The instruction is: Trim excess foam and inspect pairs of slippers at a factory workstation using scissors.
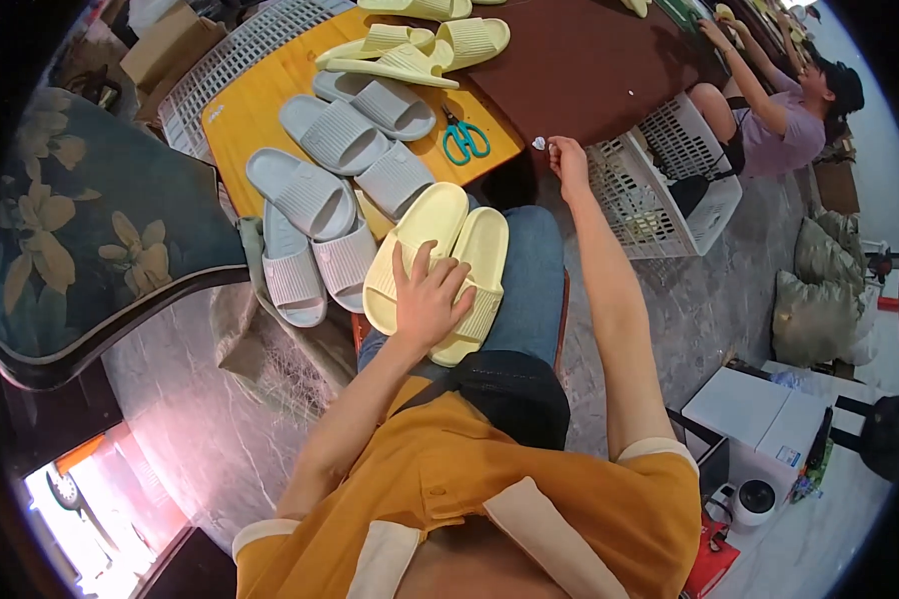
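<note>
A pair of pale yellow slide slippers [481,247] lies side by side on my lap. My left hand [432,297] rests across their straps with its fingers spread. Out to the right, at the edge of the brown table, my right hand [569,168] is closed in a pinch. A small white tag-like piece [539,143] shows at its fingertips. Beyond my lap, several grey slide slippers [300,190] sit in overlapping pairs on a yellow wooden table [245,95]. Teal-handled scissors [463,141] lie beside them. More yellow slippers [410,60] are farther back.
White plastic baskets [649,195] stand right of the brown table [579,70]. A dark floral chair back [100,230] rises at left. A person [784,125] works at the far right. White boxes [754,419] and sacks [819,299] sit on the floor at right.
</note>
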`<state>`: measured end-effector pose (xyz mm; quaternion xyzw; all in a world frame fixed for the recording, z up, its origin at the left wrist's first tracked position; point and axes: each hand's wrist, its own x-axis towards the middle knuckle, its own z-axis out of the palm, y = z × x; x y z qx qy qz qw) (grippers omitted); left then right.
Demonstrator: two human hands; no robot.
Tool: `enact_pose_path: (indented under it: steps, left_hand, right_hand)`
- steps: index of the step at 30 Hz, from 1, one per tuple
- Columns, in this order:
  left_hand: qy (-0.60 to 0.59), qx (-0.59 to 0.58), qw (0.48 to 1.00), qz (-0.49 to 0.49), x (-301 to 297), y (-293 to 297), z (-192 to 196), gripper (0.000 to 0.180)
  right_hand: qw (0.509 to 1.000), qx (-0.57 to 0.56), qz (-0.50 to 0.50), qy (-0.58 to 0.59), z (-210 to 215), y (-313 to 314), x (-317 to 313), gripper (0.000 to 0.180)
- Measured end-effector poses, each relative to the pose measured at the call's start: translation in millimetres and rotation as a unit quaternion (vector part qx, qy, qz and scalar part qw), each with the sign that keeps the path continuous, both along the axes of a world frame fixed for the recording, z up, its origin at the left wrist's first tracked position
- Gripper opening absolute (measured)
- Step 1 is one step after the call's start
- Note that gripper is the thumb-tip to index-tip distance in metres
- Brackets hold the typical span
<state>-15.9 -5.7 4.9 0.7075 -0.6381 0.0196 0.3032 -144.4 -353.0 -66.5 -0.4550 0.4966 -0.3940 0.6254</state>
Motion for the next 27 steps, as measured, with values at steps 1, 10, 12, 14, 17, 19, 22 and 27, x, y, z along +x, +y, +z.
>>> enact_pose_path:
  steps: [1, 10, 12, 14, 17, 19, 22, 27]
  left_hand:
    - [-0.001, 0.005, 1.000, 0.007, 3.1, 2.3, -1.1, 0.026]
    - [-0.004, 0.006, 1.000, 0.004, 4.8, 2.4, 0.4, 0.028]
    - [-0.004, 0.010, 1.000, 0.004, 3.9, 2.9, -0.3, 0.028]
    - [-0.004, 0.009, 1.000, 0.005, 3.1, 3.0, 1.1, 0.028]
    - [0.001, 0.014, 1.000, 0.005, 4.5, 5.5, 0.5, 0.027]
    - [-0.001, 0.021, 1.000, 0.013, 6.4, 8.5, 0.3, 0.027]
    - [0.005, 0.023, 1.000, 0.002, 4.6, 3.9, 0.3, 0.027]
    - [0.006, 0.026, 1.000, -0.001, 3.9, 0.2, 1.2, 0.027]
  right_hand:
    - [0.995, 0.041, -0.002, -0.092, 6.1, 7.1, 2.6, 0.016]
    - [0.980, 0.064, 0.053, -0.180, 27.6, 15.9, 5.2, 0.012]
    - [0.993, 0.049, 0.050, -0.096, 24.3, 12.4, 14.9, 0.015]
    - [0.990, 0.052, 0.092, -0.090, 17.6, 6.5, 17.2, 0.014]
    - [0.984, 0.053, 0.167, -0.017, 10.9, 3.4, 27.2, 0.016]
    - [0.979, -0.082, 0.085, 0.167, -1.0, 11.4, 41.1, 0.023]
    - [0.960, -0.127, 0.067, 0.238, -21.6, -10.5, 28.4, 0.022]
    - [0.941, -0.141, 0.094, 0.294, -33.9, -26.9, 9.7, 0.029]
